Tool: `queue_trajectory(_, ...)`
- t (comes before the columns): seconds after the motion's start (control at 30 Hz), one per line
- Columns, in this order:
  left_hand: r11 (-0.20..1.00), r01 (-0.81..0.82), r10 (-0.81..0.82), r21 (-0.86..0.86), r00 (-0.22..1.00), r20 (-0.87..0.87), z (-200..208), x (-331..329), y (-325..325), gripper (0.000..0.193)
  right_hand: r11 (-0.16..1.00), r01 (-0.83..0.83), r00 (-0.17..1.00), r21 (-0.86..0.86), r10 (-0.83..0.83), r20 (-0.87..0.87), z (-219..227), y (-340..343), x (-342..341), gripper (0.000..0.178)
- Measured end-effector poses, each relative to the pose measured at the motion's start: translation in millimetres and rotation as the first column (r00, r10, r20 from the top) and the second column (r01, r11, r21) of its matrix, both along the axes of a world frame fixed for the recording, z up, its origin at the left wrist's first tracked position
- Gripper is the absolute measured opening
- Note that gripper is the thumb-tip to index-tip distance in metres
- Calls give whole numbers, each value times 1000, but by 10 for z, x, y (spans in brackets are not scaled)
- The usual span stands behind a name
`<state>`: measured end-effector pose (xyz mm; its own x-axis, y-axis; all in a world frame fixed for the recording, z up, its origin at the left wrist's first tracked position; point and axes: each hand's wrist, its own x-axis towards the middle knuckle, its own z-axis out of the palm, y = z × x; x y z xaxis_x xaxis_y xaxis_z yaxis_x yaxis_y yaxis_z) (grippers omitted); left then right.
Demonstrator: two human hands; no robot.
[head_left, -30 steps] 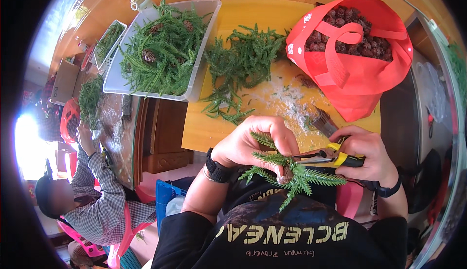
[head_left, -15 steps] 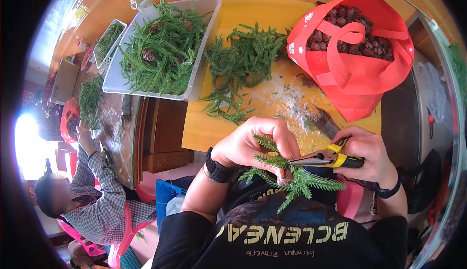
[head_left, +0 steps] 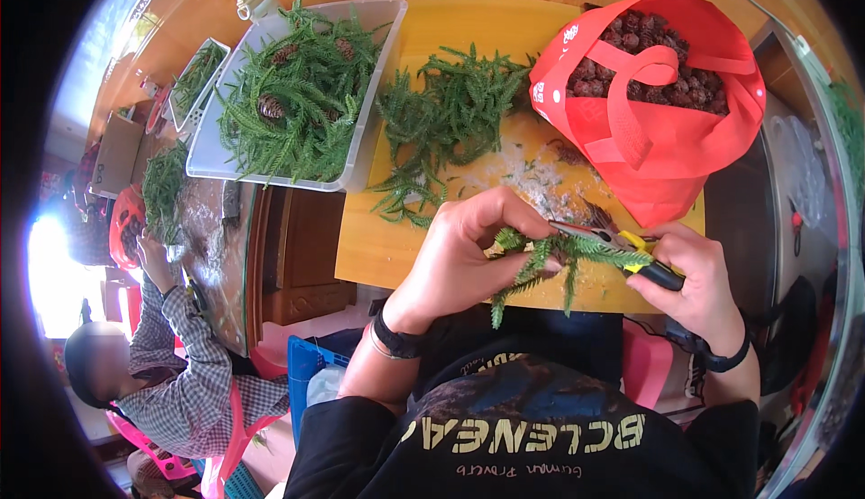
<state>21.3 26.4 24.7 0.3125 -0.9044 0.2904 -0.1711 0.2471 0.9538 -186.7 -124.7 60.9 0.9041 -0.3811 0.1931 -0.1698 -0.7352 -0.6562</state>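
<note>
My left hand (head_left: 468, 260), a dark band on its wrist, pinches a green artificial pine sprig (head_left: 541, 260) between thumb and fingers over the table's near edge. A small brownish piece shows at the thumb tip, too covered to name. In my right hand (head_left: 696, 269) is a pair of long-nosed pliers (head_left: 665, 274) with yellow and black handles. Their jaws point left and reach the top of the sprig beside my left fingertips. Whether the jaws bite on anything cannot be made out.
Loose green sprigs (head_left: 464, 102) and white flakes lie on the yellow table (head_left: 387, 260). A translucent bin (head_left: 383, 75) of sprigs and cones stands left. A red bag (head_left: 685, 156) of pine cones (head_left: 649, 62) sits right. Far left, a co-worker (head_left: 198, 382) works at another table.
Both hands have moved up and away from my shirt, to over the table edge, carrying the sprig and pliers. The sprig has turned, and the pliers' jaws now tilt upward to the left.
</note>
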Motion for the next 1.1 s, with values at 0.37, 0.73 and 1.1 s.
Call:
queue_trajectory(0.37,924,-250,381,-288,598,705,-28,-170,-148,26,974,165,986,-156,-168,-10,48,140,151,24)
queue_trajectory(0.73,952,-255,307,-171,770,559,-197,-9,-198,21,974,212,964,75,-196,-178,20,278,132,29)
queue_trajectory(1.1,958,-120,218,-262,896,386,-56,150,-45,25,998,65,996,24,-66,54,292,-33,-131,23)
